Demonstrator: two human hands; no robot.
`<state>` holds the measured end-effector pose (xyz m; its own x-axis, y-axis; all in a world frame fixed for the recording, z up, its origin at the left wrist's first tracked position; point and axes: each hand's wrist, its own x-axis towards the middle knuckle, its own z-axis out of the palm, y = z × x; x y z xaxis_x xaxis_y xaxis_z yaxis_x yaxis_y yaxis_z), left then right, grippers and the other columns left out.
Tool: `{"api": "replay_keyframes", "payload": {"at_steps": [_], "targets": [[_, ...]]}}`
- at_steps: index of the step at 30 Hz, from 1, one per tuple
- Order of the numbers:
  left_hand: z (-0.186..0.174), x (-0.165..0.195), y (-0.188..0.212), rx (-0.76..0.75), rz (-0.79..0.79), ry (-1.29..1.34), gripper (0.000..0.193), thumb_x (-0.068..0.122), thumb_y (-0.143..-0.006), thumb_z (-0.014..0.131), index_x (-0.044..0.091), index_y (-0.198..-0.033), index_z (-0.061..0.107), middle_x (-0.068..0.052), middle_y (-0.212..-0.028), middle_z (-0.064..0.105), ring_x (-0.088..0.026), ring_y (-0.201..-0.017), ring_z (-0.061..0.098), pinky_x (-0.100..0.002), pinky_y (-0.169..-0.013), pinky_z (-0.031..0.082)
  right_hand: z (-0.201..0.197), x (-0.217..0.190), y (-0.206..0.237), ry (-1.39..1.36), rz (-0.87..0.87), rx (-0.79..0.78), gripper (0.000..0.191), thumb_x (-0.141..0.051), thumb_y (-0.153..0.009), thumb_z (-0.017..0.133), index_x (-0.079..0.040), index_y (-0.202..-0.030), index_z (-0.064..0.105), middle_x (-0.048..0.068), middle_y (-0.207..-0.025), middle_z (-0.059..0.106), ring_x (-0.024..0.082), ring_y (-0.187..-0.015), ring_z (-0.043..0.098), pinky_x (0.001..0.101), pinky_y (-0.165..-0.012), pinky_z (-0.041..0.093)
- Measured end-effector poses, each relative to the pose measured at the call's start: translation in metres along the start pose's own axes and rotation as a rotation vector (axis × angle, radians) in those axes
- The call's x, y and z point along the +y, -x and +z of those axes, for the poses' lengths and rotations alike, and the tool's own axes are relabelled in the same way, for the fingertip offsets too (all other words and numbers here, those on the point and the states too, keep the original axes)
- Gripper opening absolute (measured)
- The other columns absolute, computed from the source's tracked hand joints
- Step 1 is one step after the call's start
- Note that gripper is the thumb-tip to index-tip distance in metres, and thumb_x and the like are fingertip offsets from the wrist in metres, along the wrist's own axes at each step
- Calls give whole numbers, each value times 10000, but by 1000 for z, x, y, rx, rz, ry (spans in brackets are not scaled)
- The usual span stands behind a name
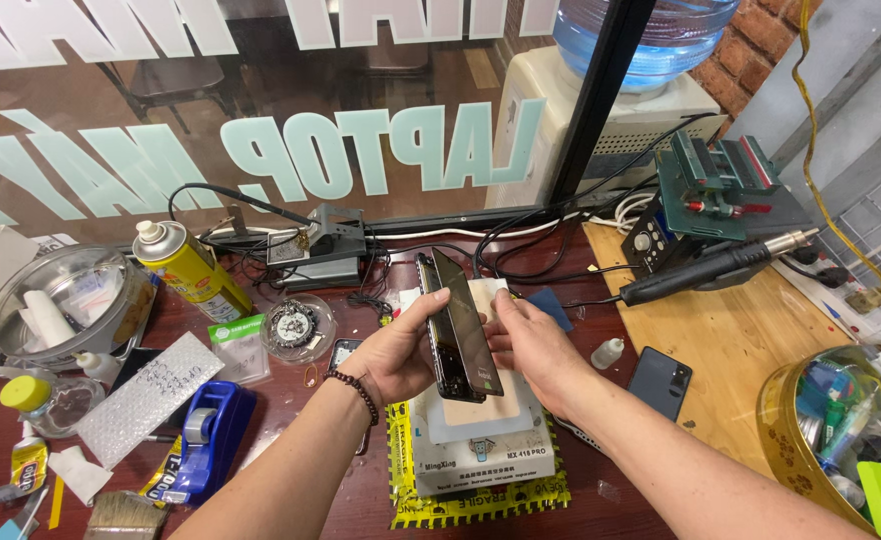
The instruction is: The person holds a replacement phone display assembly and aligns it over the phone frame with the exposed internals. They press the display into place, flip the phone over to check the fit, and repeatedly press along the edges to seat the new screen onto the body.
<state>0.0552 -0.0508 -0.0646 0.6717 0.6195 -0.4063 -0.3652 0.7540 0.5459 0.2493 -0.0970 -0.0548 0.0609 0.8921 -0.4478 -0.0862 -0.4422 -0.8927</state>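
A black smartphone (458,325) is held on edge, tilted, above a white heating pad (481,425) with a yellow-and-black border. My left hand (396,355), with a bead bracelet on the wrist, grips the phone's left side from below. Fingers of my right hand (531,345) pinch the phone's right edge near its upper half. The phone's dark screen faces right and up.
A blue tape dispenser (209,440), yellow spray can (189,270), glass bowl (66,300) and bubble wrap lie left. A soldering stand (326,245) sits behind. Right: wooden board (731,340) with another dark phone (661,382), hot-air handle (711,270), green jig (716,180), round tin (831,430).
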Motion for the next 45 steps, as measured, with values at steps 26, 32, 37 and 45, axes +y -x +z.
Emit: {"api": "replay_keyframes", "payload": {"at_steps": [26,32,37,45], "targets": [[-1,0,-2,-4,-11,-4,553,449,-867,725,56,-1250,659,-114,-1177,745,-246,-1087,713,-448,-1034,546,0,-2,1,-24,-2,-13,481,-500,-1036,436,-93,-1205,626,-6,-957,630,92,-857,587,270,-739,490],[-2,-1,0,-25,-3,-2,542,449,-870,732,64,-1245,660,-105,-1183,741,-243,-1094,708,-445,-1046,539,1,-2,2,-23,-5,0,481,-494,-1039,436,-78,-1194,624,-2,-959,637,99,-866,591,278,-748,495],[-2,0,0,-24,-10,8,542,451,-874,733,52,-1235,669,-107,-1182,740,-246,-1099,705,-448,-1050,535,0,-2,2,-31,8,5,466,-482,-1031,438,-101,-1229,619,-5,-973,647,95,-872,596,276,-750,492],[-5,1,4,-78,27,91,592,487,-868,694,50,-1266,657,-130,-1238,718,-273,-1142,685,-489,-1048,521,0,1,-2,-102,-25,-42,444,-456,-1036,437,-94,-1230,606,9,-986,663,107,-841,614,293,-754,523]]}}
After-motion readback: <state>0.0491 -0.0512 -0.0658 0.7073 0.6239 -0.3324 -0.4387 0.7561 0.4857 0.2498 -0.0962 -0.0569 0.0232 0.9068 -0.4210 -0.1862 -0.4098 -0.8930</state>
